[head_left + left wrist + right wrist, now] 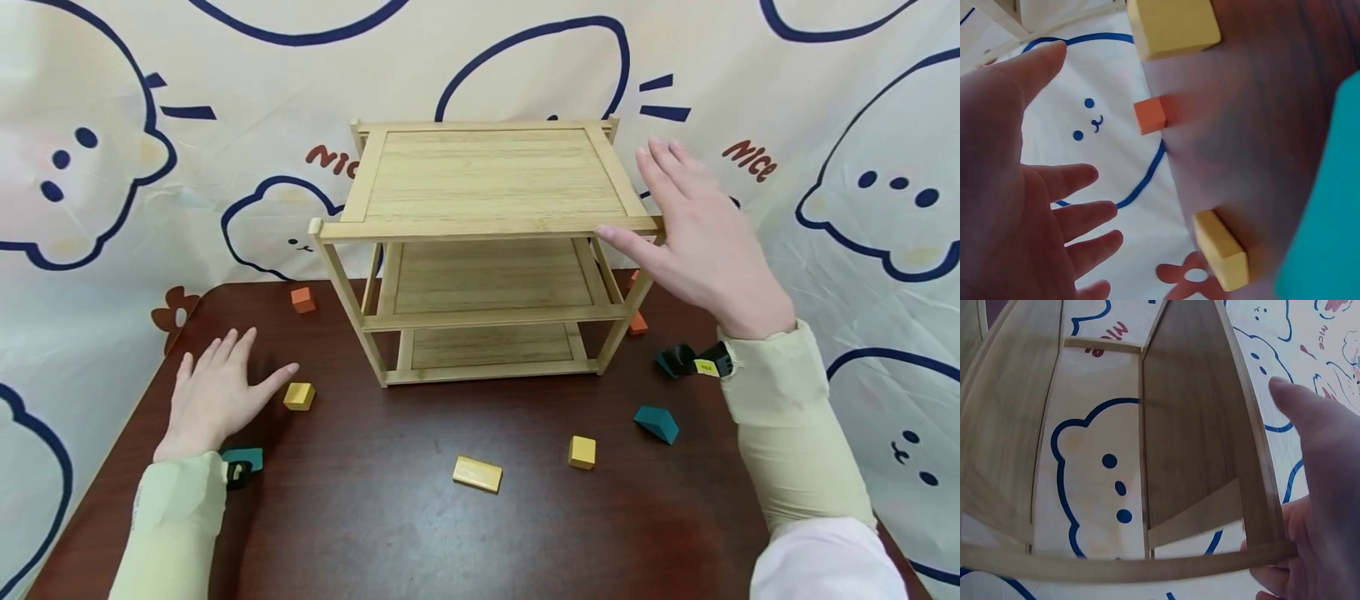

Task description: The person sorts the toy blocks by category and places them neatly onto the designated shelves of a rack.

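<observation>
A light wooden three-tier shelf rack [480,229] stands toward the back of the dark table. At its right end is my right hand [701,237], fingers straight along the top board's side and thumb stretched over the front corner. The right wrist view shows the rack's boards [1194,419] from the side, with that hand's thumb [1300,403] beside the top one. My left hand [213,396] is over the table's left side, fingers spread and holding nothing. Right by its thumb sits a yellow cube [299,397]; a teal block [243,458] lies beside the wrist, partly hidden.
An orange cube [303,300] lies left of the rack, another orange block [637,323] behind its right leg. In front are a flat yellow block [477,474], a yellow cube [582,452] and a teal wedge [657,424]. A patterned cloth [285,83] hangs behind.
</observation>
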Demonstrator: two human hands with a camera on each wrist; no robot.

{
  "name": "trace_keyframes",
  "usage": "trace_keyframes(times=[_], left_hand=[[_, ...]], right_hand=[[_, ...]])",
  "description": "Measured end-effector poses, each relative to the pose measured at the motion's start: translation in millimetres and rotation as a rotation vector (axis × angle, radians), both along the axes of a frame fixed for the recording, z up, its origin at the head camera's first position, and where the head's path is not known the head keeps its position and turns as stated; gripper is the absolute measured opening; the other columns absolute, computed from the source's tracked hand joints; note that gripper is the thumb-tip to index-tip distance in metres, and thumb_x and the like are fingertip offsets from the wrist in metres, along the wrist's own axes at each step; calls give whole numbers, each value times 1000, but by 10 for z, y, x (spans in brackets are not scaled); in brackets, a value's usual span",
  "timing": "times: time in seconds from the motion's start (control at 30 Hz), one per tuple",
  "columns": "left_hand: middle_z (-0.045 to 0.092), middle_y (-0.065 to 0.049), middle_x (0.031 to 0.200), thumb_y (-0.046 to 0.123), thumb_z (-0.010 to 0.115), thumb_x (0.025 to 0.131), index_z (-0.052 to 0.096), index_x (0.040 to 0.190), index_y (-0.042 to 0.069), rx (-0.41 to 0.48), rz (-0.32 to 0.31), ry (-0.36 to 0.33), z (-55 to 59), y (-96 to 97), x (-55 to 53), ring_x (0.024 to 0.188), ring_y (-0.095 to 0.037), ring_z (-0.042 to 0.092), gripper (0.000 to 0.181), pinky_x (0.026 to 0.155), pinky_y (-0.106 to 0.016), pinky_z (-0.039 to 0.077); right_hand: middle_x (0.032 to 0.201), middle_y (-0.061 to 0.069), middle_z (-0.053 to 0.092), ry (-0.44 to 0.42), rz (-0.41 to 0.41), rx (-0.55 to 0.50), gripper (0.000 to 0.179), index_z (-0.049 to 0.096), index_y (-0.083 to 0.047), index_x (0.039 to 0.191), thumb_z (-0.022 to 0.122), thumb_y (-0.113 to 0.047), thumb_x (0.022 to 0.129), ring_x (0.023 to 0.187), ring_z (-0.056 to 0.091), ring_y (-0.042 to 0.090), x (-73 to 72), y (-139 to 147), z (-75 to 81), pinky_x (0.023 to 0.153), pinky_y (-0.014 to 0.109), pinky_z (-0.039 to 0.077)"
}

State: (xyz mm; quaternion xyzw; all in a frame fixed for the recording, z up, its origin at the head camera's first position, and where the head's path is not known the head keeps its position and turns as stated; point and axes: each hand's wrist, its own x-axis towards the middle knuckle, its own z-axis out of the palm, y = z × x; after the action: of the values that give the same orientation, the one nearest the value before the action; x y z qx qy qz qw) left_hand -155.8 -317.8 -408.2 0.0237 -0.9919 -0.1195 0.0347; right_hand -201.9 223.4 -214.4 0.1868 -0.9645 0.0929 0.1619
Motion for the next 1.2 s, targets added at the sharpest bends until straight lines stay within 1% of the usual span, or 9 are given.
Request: trace_keyframes(times=[0.17, 0.27, 0.37, 0.57, 0.7, 0.87, 1.03, 1.2], left_hand=[[19, -36, 142, 70, 42, 84, 17, 146, -3, 12, 9, -46, -53, -51, -17, 129, -53, 15, 99, 100, -65, -6], [19, -37, 142, 70, 41, 84, 17, 146, -3, 17, 15, -61, -76, -82, -11, 129, -53, 15, 99, 100, -65, -5], [18, -37, 142, 70, 41, 84, 16, 146, -4, 22, 24, -71, -92, -109, -2, 128, -54, 14, 100, 99, -66, -6], [17, -38, 142, 70, 40, 85, 15, 146, -5, 23, 28, -81, -102, -144, -6, 128, -54, 12, 99, 99, -66, -7], [16, -38, 142, 70, 39, 85, 15, 146, -5, 21, 38, -85, -101, -141, -10, 129, -54, 12, 99, 99, -66, -7], [16, -38, 141, 70, 39, 85, 15, 145, -6, 18, 45, -84, -106, -135, 2, 129, -54, 12, 100, 99, -66, -6], [17, -38, 141, 70, 39, 86, 15, 145, -6, 23, 40, -86, -114, -138, 1, 128, -54, 13, 99, 100, -66, -5], [16, -39, 141, 70, 38, 86, 14, 144, -8, 22, 45, -97, -128, -162, -23, 129, -54, 12, 101, 100, -64, -6]], right_hand=[[155, -1, 3, -48, -30, 36, 87, 10, -14, 151, 42, -65, 88, 140, -5, 16, -47, -74, 24, 111, 41, 4], [155, -1, 3, -57, -44, 41, 90, 9, -15, 151, 42, -68, 86, 140, -4, 16, -60, -101, 11, 110, 42, 6], [155, -1, 4, -62, -48, 47, 92, 8, -16, 151, 41, -70, 85, 140, -4, 16, -53, -129, 8, 110, 43, 6], [155, 1, 7, -87, -67, 90, 92, 10, -16, 151, 35, -74, 84, 140, -1, 17, -26, -206, 25, 107, 53, 14], [154, 5, 10, -96, -84, 111, 93, 11, -13, 150, 32, -75, 84, 140, 2, 21, -29, -231, 25, 107, 52, 15], [154, 9, 14, -85, -83, 128, 93, 12, -12, 150, 31, -75, 84, 140, 9, 26, -26, -246, 7, 106, 53, 17], [154, 8, 16, -70, -76, 142, 91, 14, -13, 151, 31, -74, 85, 139, 15, 28, -20, -245, -4, 103, 56, 23], [153, 10, 17, -53, -74, 150, 90, 12, -12, 151, 31, -72, 86, 139, 16, 29, -18, -236, -11, 102, 57, 24]])
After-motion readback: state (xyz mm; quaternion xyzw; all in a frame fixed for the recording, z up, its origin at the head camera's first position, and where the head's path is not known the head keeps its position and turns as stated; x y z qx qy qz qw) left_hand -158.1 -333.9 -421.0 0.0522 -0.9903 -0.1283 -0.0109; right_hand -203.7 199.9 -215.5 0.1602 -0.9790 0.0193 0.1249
